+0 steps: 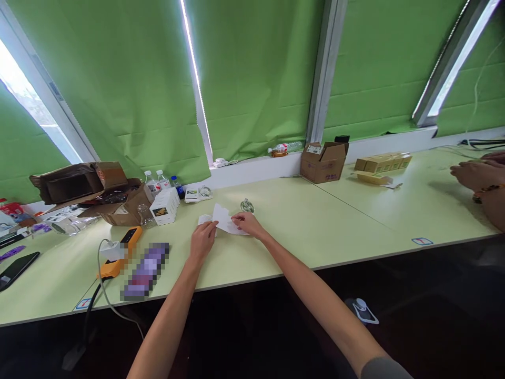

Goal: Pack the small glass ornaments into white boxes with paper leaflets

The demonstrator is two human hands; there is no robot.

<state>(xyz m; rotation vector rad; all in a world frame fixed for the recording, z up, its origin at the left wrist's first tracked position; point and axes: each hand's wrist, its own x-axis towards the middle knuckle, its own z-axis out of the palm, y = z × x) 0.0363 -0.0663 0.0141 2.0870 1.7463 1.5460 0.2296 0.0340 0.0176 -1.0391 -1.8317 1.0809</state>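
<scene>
A white card sheet (224, 217), which looks like a flat unfolded small box, is between my hands over the table. My left hand (203, 241) pinches its left edge with thumb and fingertips. On the right side, the fingers of my right hand (248, 223) are closed on the same sheet. Another white piece (204, 218) lies partly hidden behind my left fingers. Just beyond my right hand stands a small clear glass object (246, 205), its exact kind too small to tell. White printed boxes (164, 206) stand in a row to the left.
Left on the table are opened cardboard boxes (126, 208), plastic bottles (152, 181), an orange power strip (132, 239) and a blurred-out phone (145, 271). A brown carton (323, 162) and yellow boxes (384, 162) stand back right. Another person's hands (479, 171) are at far right.
</scene>
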